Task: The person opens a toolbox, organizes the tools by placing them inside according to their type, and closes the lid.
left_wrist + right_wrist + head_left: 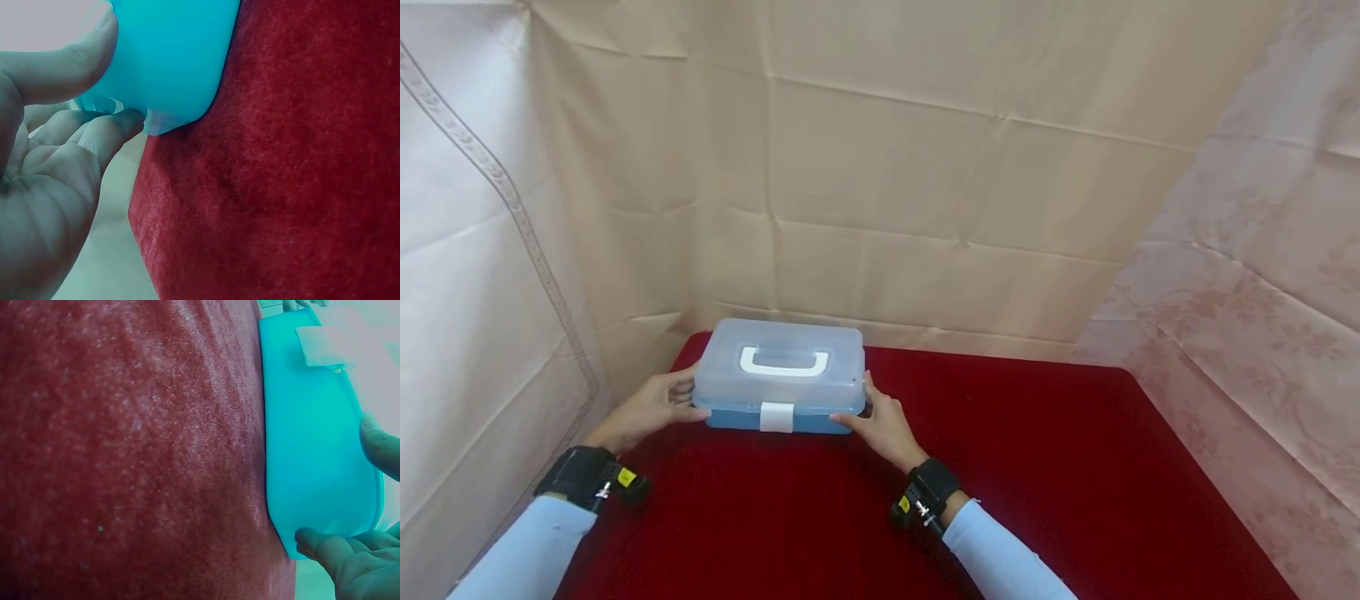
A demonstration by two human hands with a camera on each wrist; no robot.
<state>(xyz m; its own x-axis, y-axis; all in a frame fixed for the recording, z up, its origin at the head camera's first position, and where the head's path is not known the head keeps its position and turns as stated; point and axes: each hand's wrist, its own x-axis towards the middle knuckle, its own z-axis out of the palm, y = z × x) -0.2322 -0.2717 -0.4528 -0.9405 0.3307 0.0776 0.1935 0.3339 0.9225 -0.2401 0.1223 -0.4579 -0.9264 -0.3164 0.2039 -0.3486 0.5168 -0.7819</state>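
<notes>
A plastic storage box with a blue base sits at the table's far left part. Its translucent lid is down, with a white carry handle lying flat on top and a white latch at the front. My left hand grips the left end, thumb at the front corner and fingers round the side. At the opposite end my right hand holds the box the same way. In the right wrist view, the blue wall stands right against the cloth, fingertips at its lower corner.
Red velvety cloth covers the table, whose left edge runs close beside the box. Cream sheeting hangs behind it, a white sheet on the left and a floral one on the right.
</notes>
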